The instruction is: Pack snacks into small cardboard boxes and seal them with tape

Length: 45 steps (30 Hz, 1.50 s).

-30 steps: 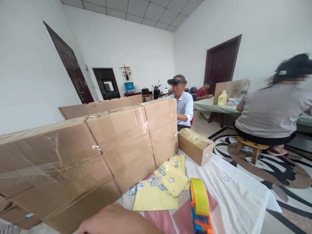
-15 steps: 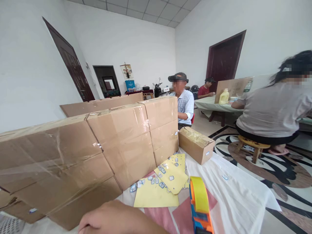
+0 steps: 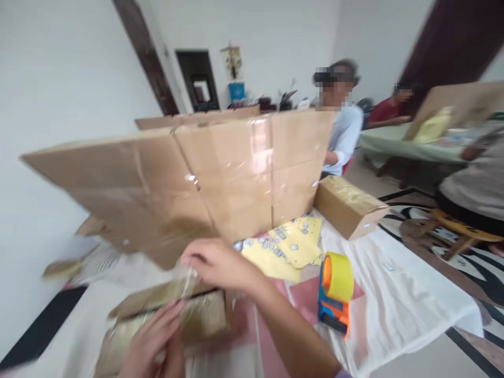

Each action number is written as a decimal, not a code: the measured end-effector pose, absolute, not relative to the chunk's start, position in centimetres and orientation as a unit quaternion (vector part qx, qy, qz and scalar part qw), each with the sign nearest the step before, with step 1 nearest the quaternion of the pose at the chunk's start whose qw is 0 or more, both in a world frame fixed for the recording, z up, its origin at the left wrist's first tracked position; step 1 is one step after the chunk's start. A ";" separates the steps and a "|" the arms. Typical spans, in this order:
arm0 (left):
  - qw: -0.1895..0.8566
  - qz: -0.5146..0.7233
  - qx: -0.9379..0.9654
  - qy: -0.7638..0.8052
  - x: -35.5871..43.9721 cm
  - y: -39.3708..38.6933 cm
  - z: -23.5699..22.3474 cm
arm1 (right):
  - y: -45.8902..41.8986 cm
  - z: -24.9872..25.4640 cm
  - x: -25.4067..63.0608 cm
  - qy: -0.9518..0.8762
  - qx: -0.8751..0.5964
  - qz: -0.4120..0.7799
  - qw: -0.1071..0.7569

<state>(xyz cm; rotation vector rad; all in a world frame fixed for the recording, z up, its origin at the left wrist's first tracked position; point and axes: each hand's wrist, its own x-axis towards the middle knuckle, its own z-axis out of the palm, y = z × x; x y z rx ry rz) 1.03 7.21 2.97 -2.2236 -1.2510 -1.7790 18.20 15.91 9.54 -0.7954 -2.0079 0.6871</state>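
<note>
In front of me a small cardboard box (image 3: 207, 315) lies on the table, with shiny tape over its top. My right hand (image 3: 216, 265) is closed above its far edge, pinching a strip of clear tape (image 3: 188, 282). Below it, my left hand (image 3: 155, 338) is over the near part of the box, its fingers pressed together at the lower end of the strip. Motion blurs both hands, and the box's near side is partly behind the left one. A tape dispenser (image 3: 334, 299) with a yellow roll stands to the right of my right forearm.
Taped cardboard panels (image 3: 232, 173) stand upright across the table. Yellow sheets (image 3: 297, 244) bearing small labels lie before them, and a closed carton (image 3: 348, 205) sits at the right. A person (image 3: 346, 131) sits beyond; others sit farther right.
My view has tilted down and shifted left. The small box and both hands now show; before, only one hand was seen at the bottom edge. A strip of clear tape is now between the hands.
</note>
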 end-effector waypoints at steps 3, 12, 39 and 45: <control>0.139 -0.553 -0.741 -0.355 0.8 6.8 3.1 | 15.8 10.2 18.8 -0.796 -0.307 0.307 0.422; 0.137 -0.508 -0.752 -0.397 1.1 4.7 2.1 | 15.6 10.1 17.7 -0.834 -0.359 0.301 0.293; 0.090 -0.496 -0.758 -0.414 1.0 3.3 -0.6 | 19.8 5.3 17.6 -0.741 -0.523 0.360 0.219; 0.095 -0.524 -0.750 -0.393 0.7 1.9 -0.8 | 21.3 4.4 18.5 -0.679 -0.607 0.321 0.262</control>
